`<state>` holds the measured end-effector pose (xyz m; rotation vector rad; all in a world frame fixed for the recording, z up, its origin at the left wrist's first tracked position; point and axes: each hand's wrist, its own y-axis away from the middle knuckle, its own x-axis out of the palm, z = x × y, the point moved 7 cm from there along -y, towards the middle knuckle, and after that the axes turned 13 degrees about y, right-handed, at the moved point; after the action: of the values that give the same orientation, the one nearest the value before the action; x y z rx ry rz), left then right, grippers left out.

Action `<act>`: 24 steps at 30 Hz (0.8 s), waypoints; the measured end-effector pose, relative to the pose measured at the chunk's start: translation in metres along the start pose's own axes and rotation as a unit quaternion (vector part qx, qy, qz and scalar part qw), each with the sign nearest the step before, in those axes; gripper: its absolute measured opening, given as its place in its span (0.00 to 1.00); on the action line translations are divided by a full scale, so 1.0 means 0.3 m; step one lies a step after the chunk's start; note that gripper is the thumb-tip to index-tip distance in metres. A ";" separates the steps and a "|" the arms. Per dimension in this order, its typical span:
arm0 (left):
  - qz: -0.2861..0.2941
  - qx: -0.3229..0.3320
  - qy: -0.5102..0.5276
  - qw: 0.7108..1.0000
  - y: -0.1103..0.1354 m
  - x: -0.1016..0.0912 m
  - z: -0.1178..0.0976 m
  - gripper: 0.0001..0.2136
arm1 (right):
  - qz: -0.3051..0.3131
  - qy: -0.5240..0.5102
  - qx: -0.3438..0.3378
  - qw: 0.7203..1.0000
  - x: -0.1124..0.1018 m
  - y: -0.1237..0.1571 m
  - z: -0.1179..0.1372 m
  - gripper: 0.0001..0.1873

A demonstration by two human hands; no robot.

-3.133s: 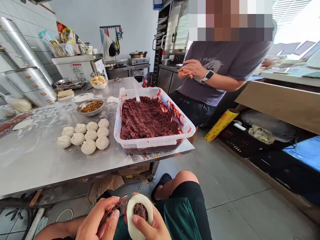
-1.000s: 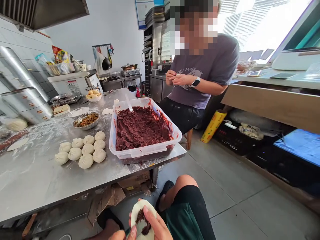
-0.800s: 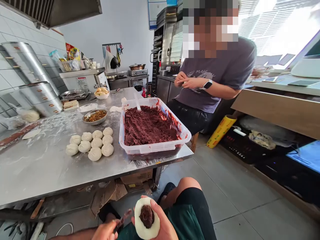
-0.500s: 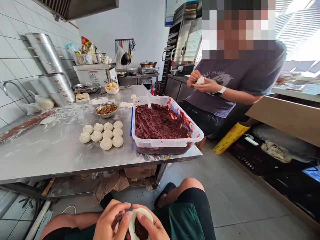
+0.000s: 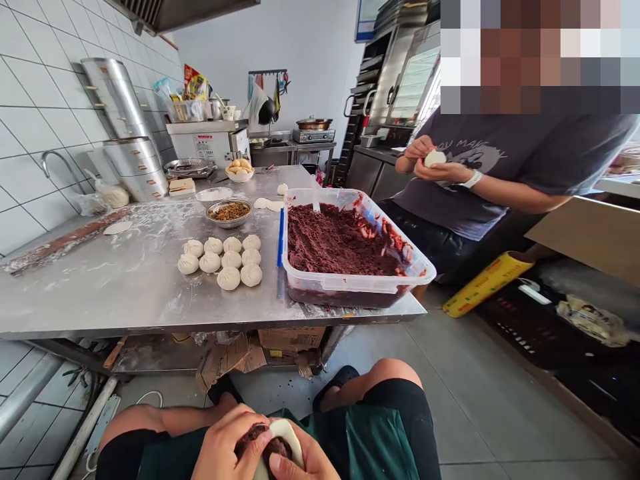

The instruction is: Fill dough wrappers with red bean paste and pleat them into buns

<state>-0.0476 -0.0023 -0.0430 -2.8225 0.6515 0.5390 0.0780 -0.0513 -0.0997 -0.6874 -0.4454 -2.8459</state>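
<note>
Low in front, over my lap, my right hand cups a round dough wrapper with dark red bean paste in its middle, the thumb pressing on the paste. My left hand is curled round a second lump of bean paste, its thumb reaching to the wrapper's near edge. The two hands touch at the wrapper; its lower part is cut off by the frame. On the table stands a clear plastic tub of the same paste. Left of it sit several pleated buns in rows.
A bowl of brown filling, a rolling pin and flat dough pieces lie on the floured steel table. At right a co-worker holds dough in both hands. A yellow roll leans near the floor.
My left hand has closed in on the wrapper and its paste lump shows more. The wrapper has tilted upward in my right hand. The view has turned slightly left.
</note>
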 end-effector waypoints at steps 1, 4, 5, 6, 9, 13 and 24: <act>0.005 0.012 -0.003 1.000 -0.004 -0.001 -0.004 0.08 | 0.001 0.000 0.000 1.000 0.002 0.001 0.008 0.30; 0.021 0.039 -0.025 0.999 -0.007 -0.004 -0.008 0.09 | 0.016 0.011 0.004 1.000 0.008 0.009 0.032 0.29; 0.031 0.044 -0.035 0.998 -0.007 -0.002 -0.008 0.11 | 0.024 0.022 0.001 0.999 0.010 0.011 0.038 0.28; 0.039 0.048 -0.044 0.997 -0.007 0.001 -0.009 0.12 | 0.031 0.032 -0.003 0.999 0.009 0.012 0.041 0.28; 0.050 0.065 -0.067 0.994 -0.003 0.005 -0.020 0.16 | 0.045 0.053 -0.013 0.998 0.003 0.007 0.029 0.28; 0.052 0.076 -0.103 0.990 0.004 0.012 -0.035 0.09 | 0.052 0.110 0.002 0.993 -0.001 -0.002 0.007 0.30; 0.062 0.161 -0.257 0.951 0.007 0.039 -0.070 0.13 | -0.005 0.281 0.039 0.959 -0.016 -0.003 0.091 0.15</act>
<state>-0.0323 -0.0143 -0.0288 -2.2131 0.7257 1.0360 0.0932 -0.0411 -0.0791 0.1479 -0.4561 -2.8345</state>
